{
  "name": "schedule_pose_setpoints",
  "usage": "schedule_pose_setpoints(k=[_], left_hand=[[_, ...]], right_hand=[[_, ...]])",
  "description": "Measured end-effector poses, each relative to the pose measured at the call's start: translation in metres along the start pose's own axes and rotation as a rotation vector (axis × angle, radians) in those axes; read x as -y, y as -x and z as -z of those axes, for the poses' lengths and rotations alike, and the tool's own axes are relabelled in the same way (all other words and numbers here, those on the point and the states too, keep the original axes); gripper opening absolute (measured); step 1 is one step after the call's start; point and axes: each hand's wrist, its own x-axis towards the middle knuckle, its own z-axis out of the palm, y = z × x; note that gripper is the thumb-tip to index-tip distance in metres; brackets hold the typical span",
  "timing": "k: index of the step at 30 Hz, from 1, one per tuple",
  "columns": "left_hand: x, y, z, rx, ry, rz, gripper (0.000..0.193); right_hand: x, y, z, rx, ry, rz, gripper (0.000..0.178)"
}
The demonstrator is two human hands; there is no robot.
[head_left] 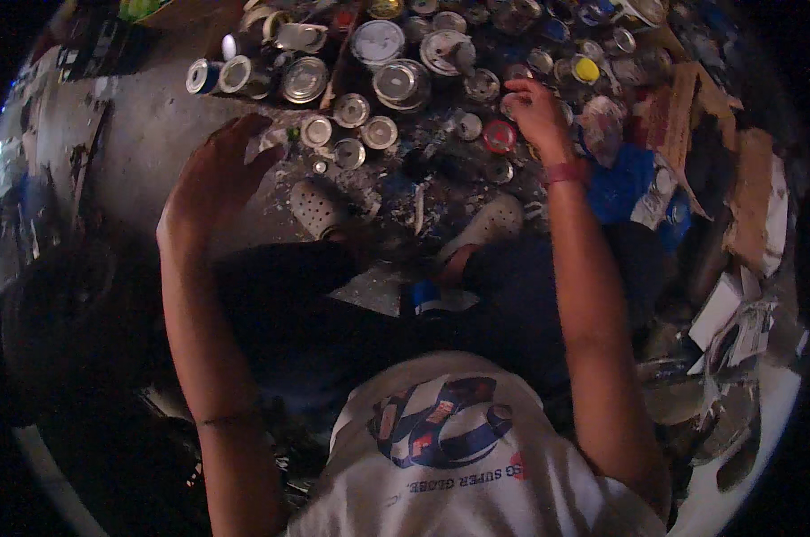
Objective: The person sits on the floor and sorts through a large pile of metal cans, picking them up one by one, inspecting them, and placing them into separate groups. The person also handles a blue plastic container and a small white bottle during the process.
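Note:
My left hand (210, 174) is raised over the floor at the left, thumb and fingers apart in a curve. A pale, partly clear piece with a bit of green (275, 137) shows in the gap; whether the hand touches it I cannot tell. My right hand (541, 112) reaches over the pile at the right, fingers loosely bent and apart, nothing visible in them. Under it are a red-lidded can (500, 136) and a small round tin (482, 85). Nearer my left hand stand several silver-topped tins (351, 110). Larger round cans (401, 84) stand farther back.
Both my feet, in pale perforated clogs (317, 208), rest among scraps on the floor. A blue bag (621, 183) lies beyond my right wrist. Torn cardboard (750, 201) stands along the right. A blue-capped thing (426, 295) sits between my legs.

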Motion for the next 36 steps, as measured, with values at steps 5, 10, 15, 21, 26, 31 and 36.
schedule_pose_setpoints(k=[5, 10, 15, 21, 26, 31, 36], left_hand=[[0.018, 0.004, 0.008, -0.057, 0.0, 0.081, 0.048], [0.03, 0.01, 0.014, -0.092, 0.044, 0.124, 0.043], [0.036, 0.013, 0.014, -0.097, -0.002, 0.143, 0.043], [0.036, 0.019, 0.015, -0.083, -0.033, 0.19, 0.042], [0.04, 0.02, 0.017, -0.065, -0.074, 0.213, 0.043], [0.045, 0.015, 0.01, -0.05, -0.101, 0.196, 0.043], [0.041, 0.008, 0.006, 0.028, -0.117, 0.231, 0.043]], right_hand=[[-0.011, -0.007, -0.007, -0.017, 0.003, 0.015, 0.03], [-0.024, -0.016, -0.01, 0.011, -0.021, 0.028, 0.031], [-0.027, -0.019, -0.016, 0.059, -0.163, -0.018, 0.035], [-0.025, -0.023, -0.017, 0.096, -0.148, -0.003, 0.036], [-0.018, -0.023, -0.018, 0.09, -0.16, -0.044, 0.038], [-0.014, -0.021, -0.014, 0.095, -0.126, -0.076, 0.039], [-0.007, -0.021, -0.014, 0.088, -0.154, -0.047, 0.037]])
